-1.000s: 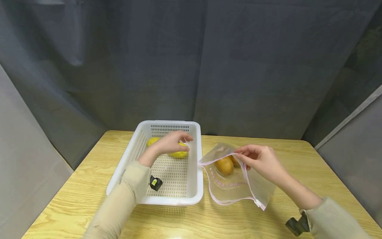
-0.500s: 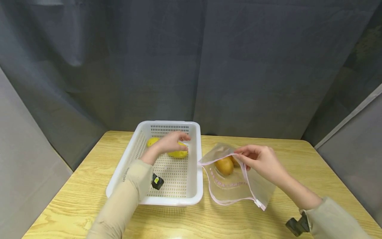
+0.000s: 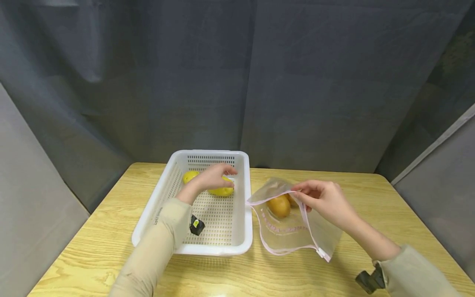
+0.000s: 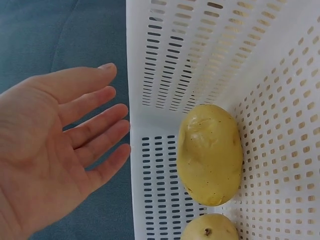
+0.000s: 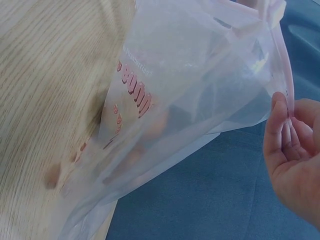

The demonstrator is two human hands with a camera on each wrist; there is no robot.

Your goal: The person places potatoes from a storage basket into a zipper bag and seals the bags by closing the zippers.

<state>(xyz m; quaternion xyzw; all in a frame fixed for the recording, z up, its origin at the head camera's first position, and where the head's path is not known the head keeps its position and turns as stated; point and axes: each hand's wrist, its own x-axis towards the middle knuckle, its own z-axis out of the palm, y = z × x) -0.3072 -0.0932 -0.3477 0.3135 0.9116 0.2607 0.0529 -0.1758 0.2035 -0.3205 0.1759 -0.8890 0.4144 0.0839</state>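
My left hand (image 3: 208, 178) hovers over a white slotted basket (image 3: 211, 250), fingers relaxed and slightly bent, holding nothing. Below it lies a yellow potato (image 3: 222, 192), partly covered by the hand in the head view. Another potato (image 3: 190, 176) is beside it, farther left. The left wrist view shows the larger potato (image 4: 210, 155) apart from the fingers. My right hand (image 3: 326, 202) pinches the pink-edged rim of a clear zip bag (image 3: 285, 239) between thumb and fingers, and the bag's mouth gapes. Inside are brownish-yellow potatoes (image 3: 279, 206), seen through the plastic.
The basket stands on a wooden table (image 3: 375, 206), with the bag close against its right side. A slider (image 3: 323, 252) sits at the bag's near corner. Dark cloth (image 3: 315, 82) hangs behind the table, and grey panels flank it.
My left hand has shifted very slightly, with its wrist and sleeve a little farther to the right. The right hand and the bag have stayed in place.
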